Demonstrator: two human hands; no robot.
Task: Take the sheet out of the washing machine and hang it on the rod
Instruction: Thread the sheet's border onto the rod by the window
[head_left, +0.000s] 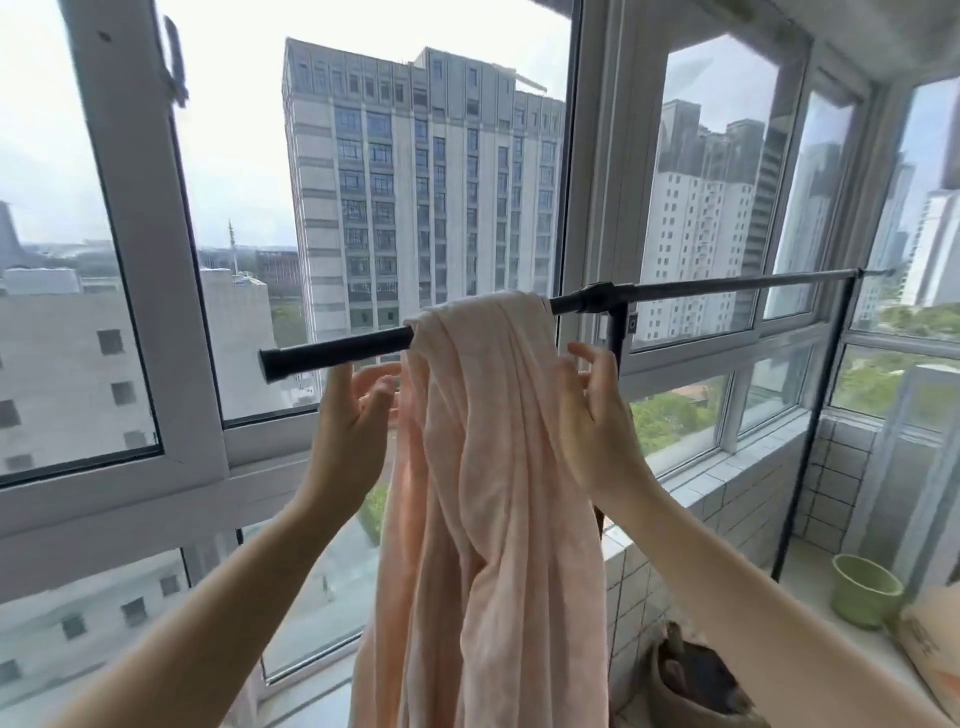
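Note:
A pale pink sheet hangs bunched over the black rod of a clothes rack, draping down in long folds. My left hand is raised just left of the sheet below the rod, fingers spread, their tips near the fabric's left edge. My right hand is up at the sheet's right edge, fingers apart and curled close to the cloth. Neither hand clearly grips the fabric. The washing machine is not in view.
The rod runs right to a black joint and thin upright legs. Large windows stand right behind the rack. A green pot sits on the tiled ledge at right, with a brown bag below.

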